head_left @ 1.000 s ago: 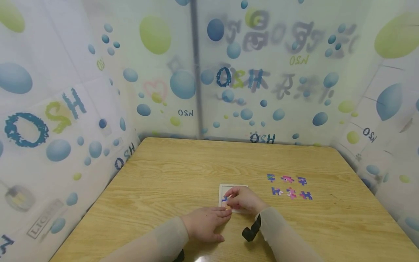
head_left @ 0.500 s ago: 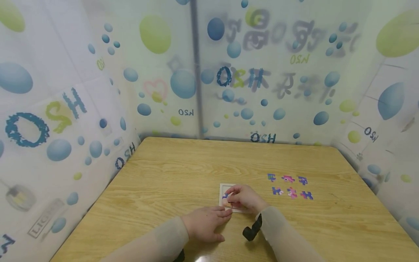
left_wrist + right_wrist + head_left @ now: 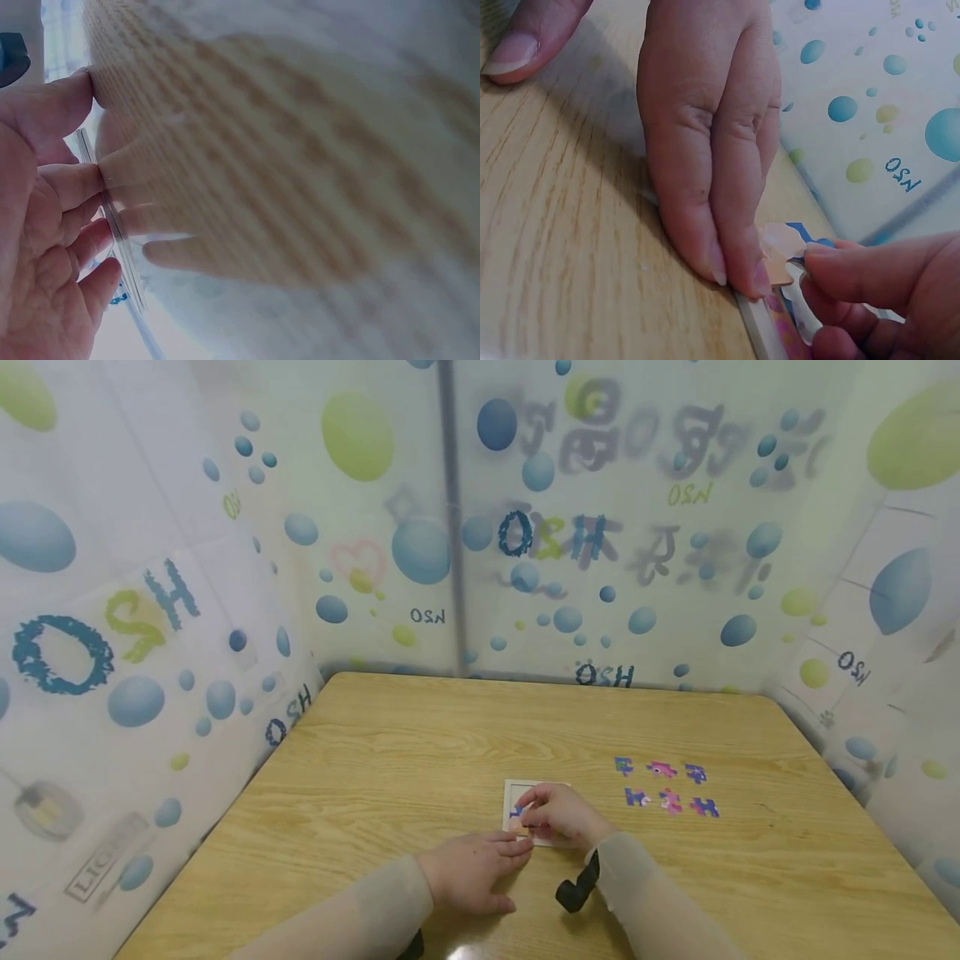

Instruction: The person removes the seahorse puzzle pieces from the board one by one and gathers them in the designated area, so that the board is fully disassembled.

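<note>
A small white-rimmed jigsaw frame (image 3: 508, 793) lies on the table, with a blue and peach piece (image 3: 782, 244) at its left side. My left hand (image 3: 474, 870) lies nearly flat, fingers straight; its fingertips touch the frame's near rim (image 3: 756, 322) beside that piece. Over the frame, my right hand (image 3: 558, 814) has thumb and fingers curled together, pinching a jigsaw piece at the edge of the peach one. Little of the pinched piece shows between the fingertips. Pink pieces (image 3: 787, 319) show low inside the frame. The right hand hides much of the frame's inside.
Several loose jigsaw pieces (image 3: 670, 802), purple and pink, lie in two rows to the right of the frame. The wooden table (image 3: 375, 743) meets patterned curtains (image 3: 360, 535) at its back and sides. A black strap (image 3: 576, 889) is on my right wrist.
My right fingertips shift slightly over the frame, and the peach piece between the hands shows at a slightly different angle. The left hand and the loose pieces stay put.
</note>
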The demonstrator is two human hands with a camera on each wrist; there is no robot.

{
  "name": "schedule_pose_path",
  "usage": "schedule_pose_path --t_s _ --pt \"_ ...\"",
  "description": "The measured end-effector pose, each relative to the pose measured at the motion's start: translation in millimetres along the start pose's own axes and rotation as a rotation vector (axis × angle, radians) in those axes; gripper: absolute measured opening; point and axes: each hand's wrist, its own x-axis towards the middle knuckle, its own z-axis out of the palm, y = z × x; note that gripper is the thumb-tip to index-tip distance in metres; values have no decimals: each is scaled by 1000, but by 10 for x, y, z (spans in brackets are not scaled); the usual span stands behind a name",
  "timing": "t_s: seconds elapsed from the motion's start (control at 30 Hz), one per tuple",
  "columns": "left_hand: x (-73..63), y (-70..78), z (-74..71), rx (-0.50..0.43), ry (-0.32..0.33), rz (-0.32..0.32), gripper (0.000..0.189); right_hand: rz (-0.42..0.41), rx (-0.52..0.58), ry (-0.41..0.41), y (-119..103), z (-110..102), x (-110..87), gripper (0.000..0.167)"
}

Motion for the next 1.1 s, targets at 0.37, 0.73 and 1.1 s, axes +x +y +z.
schedule_pose_path --t_s 0.37,0.73,1.1 --pt "11 -3 3 -3 -15 -13 68 0 17 8 4 -1 16 16" --pt "6 2 -3 -20 -21 -18 68 -16 13 6 9 -19 -5 18" --pt "5 9 10 -19 -15 -33 68 2 82 34 31 -167 -17 22"
